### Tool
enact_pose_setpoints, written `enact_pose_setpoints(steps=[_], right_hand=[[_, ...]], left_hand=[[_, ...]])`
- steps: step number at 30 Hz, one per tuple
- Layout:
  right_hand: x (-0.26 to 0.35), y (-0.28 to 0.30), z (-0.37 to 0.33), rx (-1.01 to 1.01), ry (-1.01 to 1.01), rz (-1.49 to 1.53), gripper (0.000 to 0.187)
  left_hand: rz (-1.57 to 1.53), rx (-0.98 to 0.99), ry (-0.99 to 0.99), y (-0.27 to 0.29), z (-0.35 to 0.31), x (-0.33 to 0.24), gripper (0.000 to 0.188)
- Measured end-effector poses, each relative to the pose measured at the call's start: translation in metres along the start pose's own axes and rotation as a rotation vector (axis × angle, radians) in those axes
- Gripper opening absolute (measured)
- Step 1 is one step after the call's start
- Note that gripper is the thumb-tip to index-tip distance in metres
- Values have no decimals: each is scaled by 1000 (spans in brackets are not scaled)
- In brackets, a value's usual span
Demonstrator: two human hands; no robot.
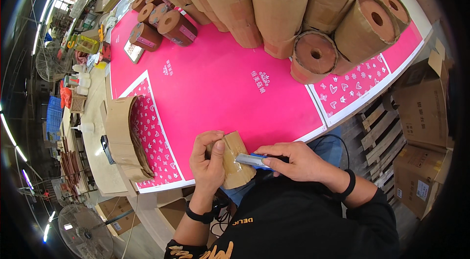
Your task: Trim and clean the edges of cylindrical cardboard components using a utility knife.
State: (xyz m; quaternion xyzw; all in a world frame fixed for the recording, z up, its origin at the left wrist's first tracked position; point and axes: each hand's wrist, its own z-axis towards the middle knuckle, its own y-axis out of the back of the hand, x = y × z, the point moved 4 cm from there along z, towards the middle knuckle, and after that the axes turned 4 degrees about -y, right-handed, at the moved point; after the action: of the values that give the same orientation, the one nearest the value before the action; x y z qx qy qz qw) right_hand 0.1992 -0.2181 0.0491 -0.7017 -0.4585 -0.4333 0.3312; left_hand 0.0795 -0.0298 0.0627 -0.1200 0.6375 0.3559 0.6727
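Observation:
My left hand (207, 162) is wrapped round the side of a short cardboard-wrapped roll (238, 168), with the thumb along its near face. The brown wrap has shiny clear tape on it. In my right hand (299, 160) is a utility knife (252, 160) with a blue part and a wide grey blade. Its tip lies at the taped side of the roll; I cannot tell whether it has cut in. Both hands are near the front edge of the pink-covered table (220, 97), close to my body.
Several tall cardboard-wrapped rolls (279, 14) crowd the far side. Smaller brown rolls (177, 28) and a phone (133, 51) lie at the far left. A curved cardboard sheet (122, 136) stands on the left. Cardboard boxes (416, 176) and a wooden pallet (379, 134) are at right.

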Motion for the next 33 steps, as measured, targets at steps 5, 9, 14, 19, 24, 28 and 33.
enact_pose_setpoints(steps=[5, 9, 14, 19, 24, 28, 33], right_hand=[[-5, 2, -6, -7, 2, -27, 35], [-6, 4, -13, 72, 16, -27, 34], [-6, 15, -25, 207, -15, -97, 34], [0, 32, -27, -261, 177, 26, 50], [42, 3, -16, -471, 343, -261, 37], [67, -37, -18, -329, 550, -548, 39], [83, -50, -20, -461, 427, -914, 69]], left_hand=[[0, 3, 3, -1, 1, -2, 14], [-7, 2, 11, -1, 0, -1, 14], [27, -28, -23, 0, -3, -5, 12], [70, -56, -205, 8, -11, -14, 21], [420, 2, 97, 31, -23, -16, 57], [103, 46, 393, 53, -50, -6, 79], [-274, 27, 530, 72, -64, -19, 77]])
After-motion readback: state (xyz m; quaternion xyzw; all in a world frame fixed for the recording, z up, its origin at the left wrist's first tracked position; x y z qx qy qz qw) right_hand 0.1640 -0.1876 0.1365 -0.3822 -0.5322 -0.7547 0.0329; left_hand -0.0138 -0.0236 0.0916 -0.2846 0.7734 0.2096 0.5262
